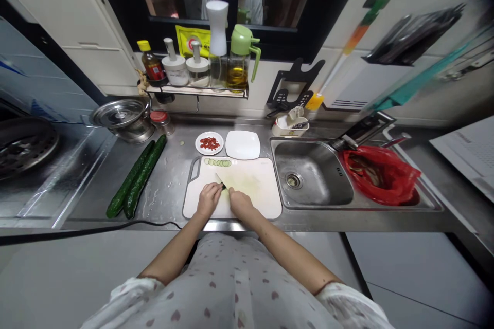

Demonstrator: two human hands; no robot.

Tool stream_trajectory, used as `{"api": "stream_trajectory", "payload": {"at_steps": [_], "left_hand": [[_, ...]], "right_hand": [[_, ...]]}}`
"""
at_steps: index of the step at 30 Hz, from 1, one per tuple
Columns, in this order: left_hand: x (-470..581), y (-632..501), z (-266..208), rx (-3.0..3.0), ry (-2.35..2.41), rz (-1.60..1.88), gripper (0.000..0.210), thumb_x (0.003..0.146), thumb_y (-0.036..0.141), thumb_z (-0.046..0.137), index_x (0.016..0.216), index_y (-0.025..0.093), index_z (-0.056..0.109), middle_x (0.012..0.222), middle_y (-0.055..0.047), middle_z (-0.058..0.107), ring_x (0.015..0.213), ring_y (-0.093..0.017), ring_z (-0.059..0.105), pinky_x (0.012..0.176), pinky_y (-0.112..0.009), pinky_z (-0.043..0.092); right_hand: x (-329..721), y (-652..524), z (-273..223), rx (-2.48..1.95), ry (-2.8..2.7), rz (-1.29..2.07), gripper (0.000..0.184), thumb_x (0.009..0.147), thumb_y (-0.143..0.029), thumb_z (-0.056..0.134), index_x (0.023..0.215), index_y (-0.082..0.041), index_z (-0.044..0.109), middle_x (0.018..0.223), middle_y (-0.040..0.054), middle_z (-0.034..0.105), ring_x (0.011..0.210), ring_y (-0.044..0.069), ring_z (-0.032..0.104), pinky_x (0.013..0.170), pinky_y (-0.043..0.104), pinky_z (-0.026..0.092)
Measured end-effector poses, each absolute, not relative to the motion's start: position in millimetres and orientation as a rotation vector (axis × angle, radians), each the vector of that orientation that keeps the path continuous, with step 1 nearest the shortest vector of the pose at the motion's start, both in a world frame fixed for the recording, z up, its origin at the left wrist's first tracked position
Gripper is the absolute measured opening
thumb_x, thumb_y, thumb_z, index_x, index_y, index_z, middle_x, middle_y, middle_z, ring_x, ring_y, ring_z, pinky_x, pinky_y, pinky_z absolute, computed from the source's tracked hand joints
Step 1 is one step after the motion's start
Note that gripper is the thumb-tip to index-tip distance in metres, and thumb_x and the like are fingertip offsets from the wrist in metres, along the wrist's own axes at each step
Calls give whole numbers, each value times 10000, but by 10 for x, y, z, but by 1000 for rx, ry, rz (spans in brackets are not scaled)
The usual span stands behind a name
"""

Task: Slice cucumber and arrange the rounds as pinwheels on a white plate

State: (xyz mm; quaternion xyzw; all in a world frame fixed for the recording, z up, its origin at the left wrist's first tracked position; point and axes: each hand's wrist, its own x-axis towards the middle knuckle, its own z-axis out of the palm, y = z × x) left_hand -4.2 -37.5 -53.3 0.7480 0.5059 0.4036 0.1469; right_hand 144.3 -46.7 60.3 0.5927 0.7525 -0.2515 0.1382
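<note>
Left of the cutting board's point(266, 185) centre, near nine o'clock, the left hand point(209, 198) pins a small dark piece point(224, 186), probably cucumber: likely firm, light, slick, best held with fingertips curled. The knife point(218, 179), likely stiff, points toward eleven o'clock; the right hand point(240, 201), near five, clenches its hidden handle, the safest hold.

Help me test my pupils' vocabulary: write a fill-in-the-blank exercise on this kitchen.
The right hand holds a ____ over the cutting board.
Two whole cucumbers lie to the ____ of the board.
The round plate holds chopped pieces coloured ____.
The handled bottle has a ____ lid.

Missing words: knife; left; red; green.
</note>
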Motion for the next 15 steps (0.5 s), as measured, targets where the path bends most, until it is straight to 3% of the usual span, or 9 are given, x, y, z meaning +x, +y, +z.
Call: {"api": "stream_trajectory", "payload": {"at_steps": [15], "left_hand": [[-51, -366, -575, 2141, 1458, 1163, 211, 912, 244, 477, 1001, 213, 667, 948, -67, 673, 915, -175, 598, 833, -346, 508]], "right_hand": [[1494, -577, 560, 1713, 2160, -710, 316, 834, -15, 403, 1127, -122, 458, 981, 157, 672, 949, 222, 655, 745, 291, 463]]}}
